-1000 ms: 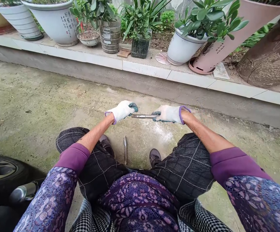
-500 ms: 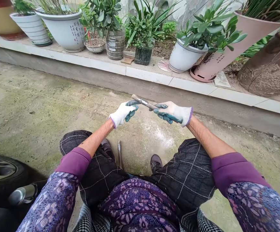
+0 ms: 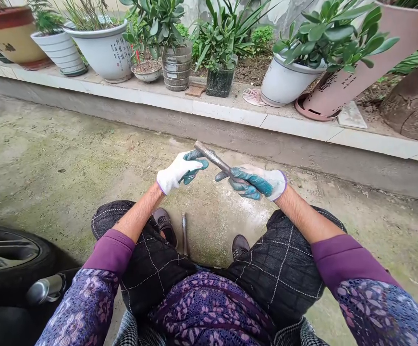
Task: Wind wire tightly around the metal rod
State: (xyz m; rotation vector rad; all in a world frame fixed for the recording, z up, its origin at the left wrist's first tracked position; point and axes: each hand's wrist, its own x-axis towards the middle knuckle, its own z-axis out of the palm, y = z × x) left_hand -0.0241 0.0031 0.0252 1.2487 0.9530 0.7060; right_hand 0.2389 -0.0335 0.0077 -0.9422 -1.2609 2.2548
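My right hand [image 3: 254,182], in a white knit glove with teal-coated palm and fingers, is wrapped around the lower part of a metal rod [image 3: 214,158]. The rod slants up to the left and has a shiny, ridged band near its upper part. My left hand [image 3: 180,170], gloved the same way, is beside the rod's upper end. Its thumb and forefinger are apart, with the forefinger partly behind the rod; whether they touch is unclear. A second, similar rod [image 3: 184,235] lies on the ground between my feet.
A low tiled ledge [image 3: 227,113] crosses ahead, lined with potted plants, including a white pot [image 3: 288,79] and a pink planter [image 3: 353,84]. To the left are a wheel [image 3: 10,254] and a metal cylinder [image 3: 45,288]. White powder [image 3: 248,206] marks the concrete.
The rod has tilted more steeply, and my right hand has turned and dropped slightly. My left hand has shifted a little left in view. The view itself has also moved.
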